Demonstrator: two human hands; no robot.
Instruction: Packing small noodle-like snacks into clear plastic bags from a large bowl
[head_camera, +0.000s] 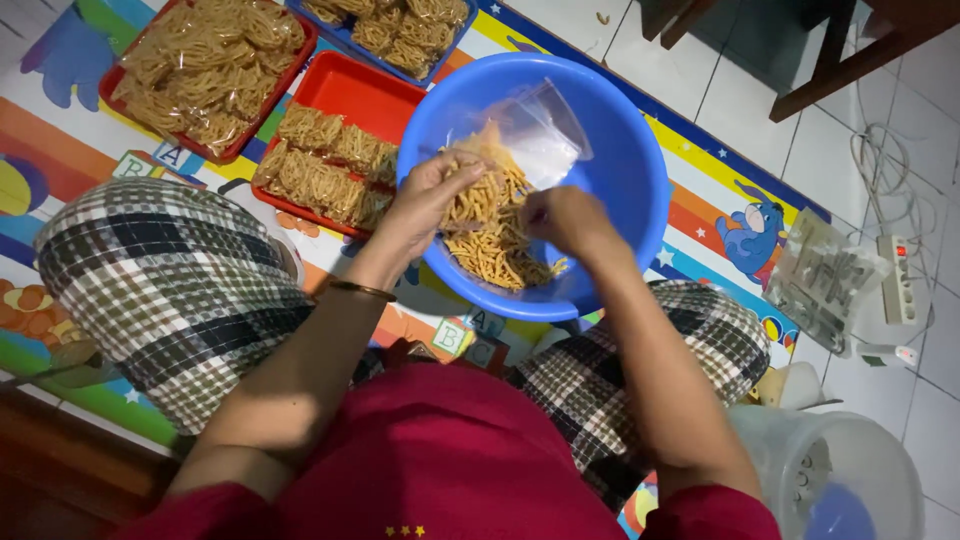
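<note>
Now the person sits cross-legged on a colourful printed play mat, both hands over a round blue plastic basin of thin yellow fried snack sticks. The left hand is curled around a bunch of sticks, fingers closed on them, feeding them toward a clear plastic bag. The right hand pinches the bag's lower edge, holding it up above the basin; how wide its mouth stands is hard to tell. The risk looks plain: the bag is limp and gripped on one side only, so it could fold shut and send sticks tumbling back or over the rim onto the mat. A tight squeeze might also snap the brittle sticks. Just beside the basin, a red rectangular tray holds filled packets, near enough for an elbow to nudge.
</note>
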